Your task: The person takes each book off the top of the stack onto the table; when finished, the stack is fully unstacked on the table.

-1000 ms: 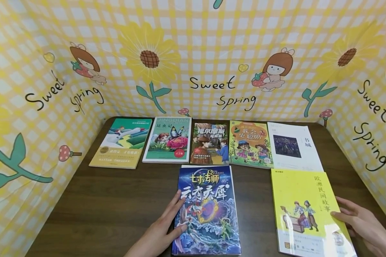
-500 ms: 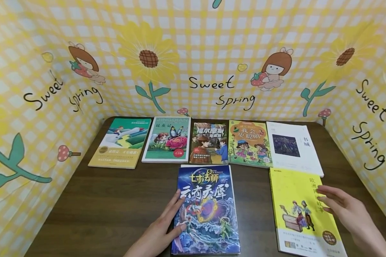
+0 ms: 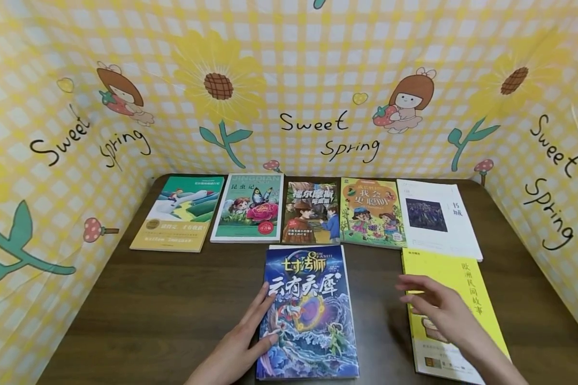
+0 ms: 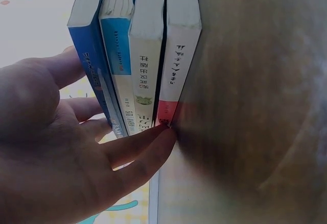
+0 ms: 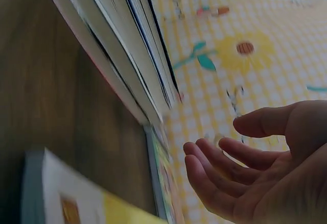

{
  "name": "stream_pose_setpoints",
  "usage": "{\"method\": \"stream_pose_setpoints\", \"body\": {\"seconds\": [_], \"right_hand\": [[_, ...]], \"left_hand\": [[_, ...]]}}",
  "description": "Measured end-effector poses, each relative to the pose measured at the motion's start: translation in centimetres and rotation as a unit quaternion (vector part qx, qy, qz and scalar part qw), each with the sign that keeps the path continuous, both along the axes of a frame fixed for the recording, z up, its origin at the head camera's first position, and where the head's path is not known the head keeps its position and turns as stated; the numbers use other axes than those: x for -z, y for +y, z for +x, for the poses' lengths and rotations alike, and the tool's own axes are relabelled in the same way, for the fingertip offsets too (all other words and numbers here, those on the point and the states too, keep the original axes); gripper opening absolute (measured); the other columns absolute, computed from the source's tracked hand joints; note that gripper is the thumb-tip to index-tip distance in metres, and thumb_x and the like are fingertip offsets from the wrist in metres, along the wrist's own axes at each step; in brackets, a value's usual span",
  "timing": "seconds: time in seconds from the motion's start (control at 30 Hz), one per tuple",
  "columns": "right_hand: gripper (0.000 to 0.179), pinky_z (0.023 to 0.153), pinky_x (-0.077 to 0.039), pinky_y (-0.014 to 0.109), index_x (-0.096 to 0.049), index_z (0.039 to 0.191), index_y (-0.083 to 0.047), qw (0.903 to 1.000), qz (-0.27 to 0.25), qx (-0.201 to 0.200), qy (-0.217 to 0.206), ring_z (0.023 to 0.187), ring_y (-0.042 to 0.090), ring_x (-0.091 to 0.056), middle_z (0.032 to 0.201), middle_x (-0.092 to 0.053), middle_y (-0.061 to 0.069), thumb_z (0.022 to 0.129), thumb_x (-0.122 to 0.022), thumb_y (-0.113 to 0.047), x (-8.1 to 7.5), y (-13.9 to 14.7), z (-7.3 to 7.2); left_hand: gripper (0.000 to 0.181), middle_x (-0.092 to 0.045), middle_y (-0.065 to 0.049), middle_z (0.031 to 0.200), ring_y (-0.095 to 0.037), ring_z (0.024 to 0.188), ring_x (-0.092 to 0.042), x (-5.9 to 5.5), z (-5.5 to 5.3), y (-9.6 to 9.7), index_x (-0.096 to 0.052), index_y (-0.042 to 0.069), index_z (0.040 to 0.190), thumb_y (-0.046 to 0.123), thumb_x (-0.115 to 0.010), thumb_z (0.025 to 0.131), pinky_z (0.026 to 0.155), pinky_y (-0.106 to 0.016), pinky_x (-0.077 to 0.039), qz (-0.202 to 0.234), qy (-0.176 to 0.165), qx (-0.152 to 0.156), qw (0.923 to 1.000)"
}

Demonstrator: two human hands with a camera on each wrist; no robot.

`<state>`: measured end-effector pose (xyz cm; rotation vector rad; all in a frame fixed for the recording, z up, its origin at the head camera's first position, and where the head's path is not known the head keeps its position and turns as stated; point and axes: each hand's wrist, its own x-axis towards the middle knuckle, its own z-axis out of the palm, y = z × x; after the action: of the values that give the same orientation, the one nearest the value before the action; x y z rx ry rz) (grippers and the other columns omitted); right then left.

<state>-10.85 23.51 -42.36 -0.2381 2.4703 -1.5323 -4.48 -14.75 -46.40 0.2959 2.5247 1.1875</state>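
Note:
A stack of several books topped by a blue illustrated book [image 3: 308, 315] lies at the front middle of the table. My left hand [image 3: 238, 342] rests against its left, spine side, the thumb at the cover's edge; in the left wrist view, fingers [image 4: 148, 155] of that hand reach down to the lowest spine [image 4: 176, 76]. My right hand [image 3: 438, 310] hovers over the left part of a yellow book [image 3: 481, 321], fingers loosely bent and nothing in them. The right wrist view shows this hand apart from the stack's page edges [image 5: 117, 45].
Along the back stand-alone books lie flat in a row: a green-and-tan one [image 3: 178, 214], a butterfly one [image 3: 248, 208], a detective one [image 3: 311, 213], an orange one [image 3: 373, 211] and a white one [image 3: 438, 219]. Patterned cloth walls [image 3: 313, 69] enclose the dark wooden table [image 3: 173, 299].
My right hand has let go of the yellow book's right edge, risen and moved left across it. The yellow book stays put. My left hand has kept its place at the stack.

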Motion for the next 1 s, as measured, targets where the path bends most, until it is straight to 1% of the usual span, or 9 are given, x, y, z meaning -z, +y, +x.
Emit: {"method": "stream_pose_setpoints", "body": {"seconds": [0.1,0.17,0.3,0.37,0.47,0.53,0.63,0.77,1.0], "right_hand": [[0.038,0.076,-0.055,0.027,-0.054,0.131,0.001,0.9993,0.014,-0.029,0.019,0.099,0.026,-0.065,0.118,-0.063,0.019,0.095,-0.06,-0.01,0.6,-1.7,0.0],[0.038,0.075,-0.054,0.028,-0.055,0.13,0.001,0.9983,0.025,-0.044,0.027,0.1,0.028,-0.065,0.118,-0.063,0.019,0.094,-0.061,-0.011,1.1,-2.5,0.0],[0.041,0.078,-0.054,0.033,-0.053,0.132,0.0,0.997,0.047,-0.059,0.014,0.101,0.03,-0.064,0.122,-0.061,0.02,0.093,-0.063,-0.011,2.4,-3.3,0.1],[0.043,0.081,-0.054,0.036,-0.053,0.133,-0.001,0.9955,0.073,-0.058,0.012,0.102,0.029,-0.063,0.124,-0.06,0.019,0.093,-0.063,-0.012,3.1,-3.4,0.1],[0.043,0.083,-0.052,0.039,-0.054,0.132,-0.002,0.9928,0.113,-0.039,0.013,0.104,0.027,-0.062,0.125,-0.06,0.015,0.092,-0.064,-0.014,3.8,-3.2,0.1],[0.043,0.085,-0.051,0.041,-0.055,0.132,-0.002,0.9913,0.128,-0.027,0.016,0.107,0.028,-0.06,0.125,-0.06,0.014,0.092,-0.064,-0.014,4.1,-3.0,0.1],[0.044,0.087,-0.05,0.044,-0.054,0.133,-0.001,0.9906,0.135,-0.015,0.016,0.11,0.031,-0.058,0.127,-0.058,0.016,0.092,-0.064,-0.015,4.2,-2.7,0.2],[0.045,0.089,-0.049,0.047,-0.053,0.133,0.001,0.9895,0.143,-0.01,0.019,0.112,0.034,-0.056,0.128,-0.057,0.018,0.092,-0.064,-0.017,4.2,-2.4,0.2],[0.045,0.086,-0.051,0.046,-0.053,0.132,0.003,0.9868,0.161,-0.001,0.019,0.112,0.036,-0.056,0.128,-0.055,0.021,0.093,-0.064,-0.017,4.5,-1.2,0.6]], "left_hand": [[0.07,0.003,0.004,0.162,-0.041,0.141,-0.022,0.1,0.0,0.0,-0.017,0.027,0.155,0.048,-0.05,0.098,0.095,-0.069,-0.035,0.0,0.002,-0.003,1.0],[0.07,0.003,0.004,0.162,-0.041,0.141,-0.022,0.1,0.0,0.0,-0.017,0.027,0.155,0.047,-0.05,0.098,0.095,-0.069,-0.035,-0.001,0.001,-0.005,1.0],[0.07,0.003,0.004,0.162,-0.042,0.141,-0.022,0.1,0.0,0.0,-0.018,0.026,0.155,0.047,-0.051,0.097,0.094,-0.069,-0.035,-0.001,0.0,-0.007,1.0],[0.07,0.002,0.004,0.162,-0.042,0.141,-0.023,0.1,0.0,0.0,-0.018,0.027,0.155,0.047,-0.051,0.097,0.094,-0.069,-0.036,-0.001,0.001,-0.007,1.0],[0.07,0.002,0.005,0.162,-0.042,0.141,-0.023,0.1,-0.1,0.0,-0.018,0.027,0.155,0.047,-0.051,0.097,0.094,-0.069,-0.036,-0.001,0.002,-0.006,1.0],[0.07,0.002,0.005,0.162,-0.042,0.141,-0.023,0.1,-0.1,0.0,-0.018,0.028,0.155,0.047,-0.051,0.097,0.095,-0.069,-0.035,0.0,0.003,-0.007,1.0],[0.069,0.003,0.006,0.162,-0.041,0.141,-0.022,0.1,-0.2,-0.1,-0.018,0.031,0.155,0.047,-0.052,0.097,0.095,-0.069,-0.034,-0.001,0.004,-0.011,0.9999],[0.069,0.003,0.007,0.162,-0.041,0.142,-0.021,0.2,-0.2,0.0,-0.018,0.033,0.154,0.046,-0.052,0.097,0.096,-0.069,-0.034,-0.003,0.003,-0.013,0.9999],[0.069,0.003,0.008,0.162,-0.042,0.141,-0.022,0.2,-0.2,0.1,-0.017,0.033,0.155,0.046,-0.052,0.097,0.096,-0.069,-0.034,-0.004,0.002,-0.009,0.9999]]}}
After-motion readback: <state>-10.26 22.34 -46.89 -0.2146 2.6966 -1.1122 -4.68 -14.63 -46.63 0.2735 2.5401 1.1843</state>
